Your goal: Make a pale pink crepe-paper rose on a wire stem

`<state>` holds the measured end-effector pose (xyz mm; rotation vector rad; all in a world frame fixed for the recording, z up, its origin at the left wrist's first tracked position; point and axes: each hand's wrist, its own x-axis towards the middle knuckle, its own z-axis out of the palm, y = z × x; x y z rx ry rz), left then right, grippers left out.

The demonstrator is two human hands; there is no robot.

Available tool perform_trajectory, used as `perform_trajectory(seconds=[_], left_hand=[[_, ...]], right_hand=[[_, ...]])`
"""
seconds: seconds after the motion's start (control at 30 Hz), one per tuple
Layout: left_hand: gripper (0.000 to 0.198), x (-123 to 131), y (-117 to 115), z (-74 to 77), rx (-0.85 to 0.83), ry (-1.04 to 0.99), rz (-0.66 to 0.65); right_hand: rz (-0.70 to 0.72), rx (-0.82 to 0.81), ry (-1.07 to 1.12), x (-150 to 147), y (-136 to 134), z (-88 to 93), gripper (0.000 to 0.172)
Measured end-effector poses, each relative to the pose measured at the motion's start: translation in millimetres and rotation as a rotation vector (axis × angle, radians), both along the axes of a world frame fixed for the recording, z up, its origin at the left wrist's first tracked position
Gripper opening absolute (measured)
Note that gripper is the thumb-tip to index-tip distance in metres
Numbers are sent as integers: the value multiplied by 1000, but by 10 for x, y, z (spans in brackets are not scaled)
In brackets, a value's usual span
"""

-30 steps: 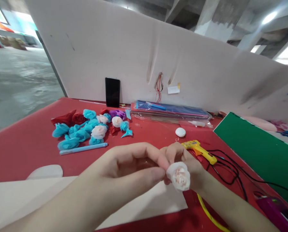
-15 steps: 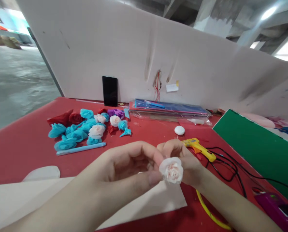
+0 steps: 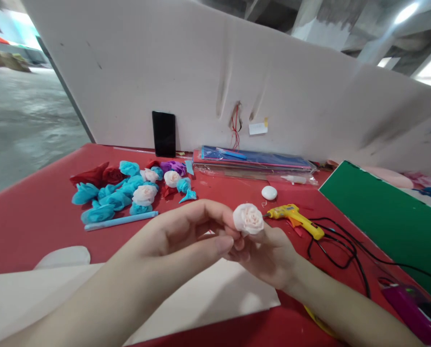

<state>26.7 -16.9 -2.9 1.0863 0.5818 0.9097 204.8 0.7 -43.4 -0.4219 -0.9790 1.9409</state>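
Observation:
A small pale pink paper rose (image 3: pixel 249 219) is held up over the table, its petals facing me. My left hand (image 3: pixel 194 236) curls round its left side, with the index fingertip against the petals and the thumb just below. From underneath, my right hand (image 3: pixel 269 253) grips the base, its fingers partly hidden behind the rose and my left fingers. Below both hands lies a large white paper sheet (image 3: pixel 201 301). A yellow glue gun (image 3: pixel 297 219) rests just beyond my right hand, its nozzle pointing left.
Blue paper roses (image 3: pixel 117 200), mixed with white, red and purple ones, lie left behind a light blue pen (image 3: pixel 119 221). A black phone (image 3: pixel 164 134) leans against the white partition (image 3: pixel 128 72). To the right are a green board (image 3: pixel 382 226), black cables (image 3: pixel 349 250) and a purple power box (image 3: pixel 414 311).
The rose has risen and shifted slightly left, turning to face more upward. My right hand has rolled beneath it, and my left thumb has dropped away from the petals.

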Motion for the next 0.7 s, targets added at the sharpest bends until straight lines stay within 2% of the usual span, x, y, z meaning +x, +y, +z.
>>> perform_trajectory(seconds=[0.27,0.47,0.7], left_hand=[[7,6,14,41,-12,82,27],[8,5,19,67,63,161,58],[8,5,28,73,62,153,66]], right_hand=[[11,-59,11,-12,-30,-24,16],[-43,-26,12,-44,-75,-26,12],[-108,43,-4,-64,-96,10,12]])
